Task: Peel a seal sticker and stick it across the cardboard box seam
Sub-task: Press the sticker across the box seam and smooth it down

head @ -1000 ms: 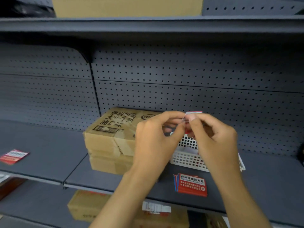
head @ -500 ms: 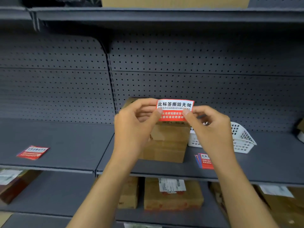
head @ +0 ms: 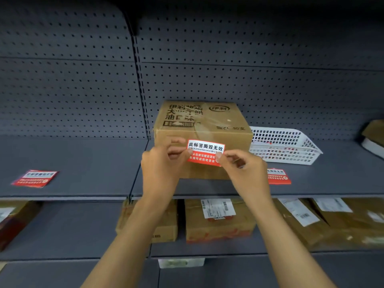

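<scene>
A stack of red-and-white stickers (head: 35, 178) lies on the grey shelf (head: 83, 163) far out at nine o'clock, well apart from everything else. Toward the centre, the left hand (head: 164, 163) pinches the left edge of the seal sticker (head: 205, 153) between thumb and fingers, closed on it. The sticker sits at the centre, held flat and face-out in front of the front face of the cardboard box (head: 202, 125), whose taped seam runs down the top at twelve o'clock; whether the sticker touches the cardboard cannot be told. The right hand (head: 243, 169) clamps the sticker's lower right corner between thumb and forefinger. At three o'clock a second sticker stack (head: 278, 176) lies on the shelf, and just behind it, beside the box, stands a white plastic basket (head: 284, 145)
</scene>
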